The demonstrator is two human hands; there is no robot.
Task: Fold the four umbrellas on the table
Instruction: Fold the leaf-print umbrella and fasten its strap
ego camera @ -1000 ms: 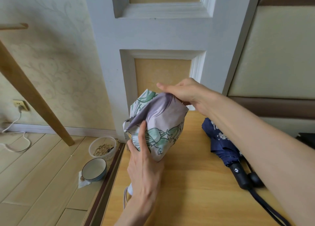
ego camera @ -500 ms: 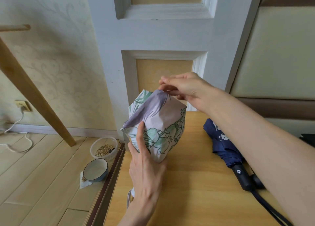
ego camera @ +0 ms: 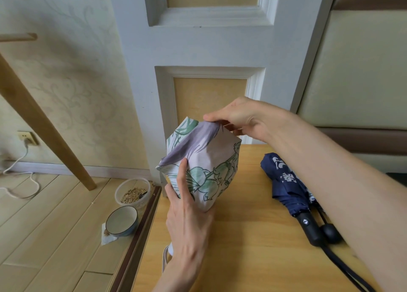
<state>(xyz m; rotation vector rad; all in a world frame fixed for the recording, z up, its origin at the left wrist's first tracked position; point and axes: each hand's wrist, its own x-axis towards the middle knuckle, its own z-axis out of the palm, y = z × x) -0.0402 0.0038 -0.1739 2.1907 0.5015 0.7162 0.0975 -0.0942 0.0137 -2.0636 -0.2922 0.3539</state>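
At table [ego camera: 253,247] left edge, L hand [ego camera: 189,223] fingers [ego camera: 183,177] wrap floral umbrella [ego camera: 211,159], R hand [ego camera: 242,120] pinches its top; navy umbrella [ego camera: 284,181] apart, rightward.

left hand [ego camera: 187,225] grips floral umbrella [ego camera: 212,159], thumb up; right hand [ego camera: 240,120], arm extended, pinches its top.

I see a light wooden table [ego camera: 253,243]. Near its right edge lies a loosely gathered navy umbrella [ego camera: 284,181], its black handle [ego camera: 308,228] pointing toward the near edge (a dark knob [ego camera: 329,231] sits just beside it).
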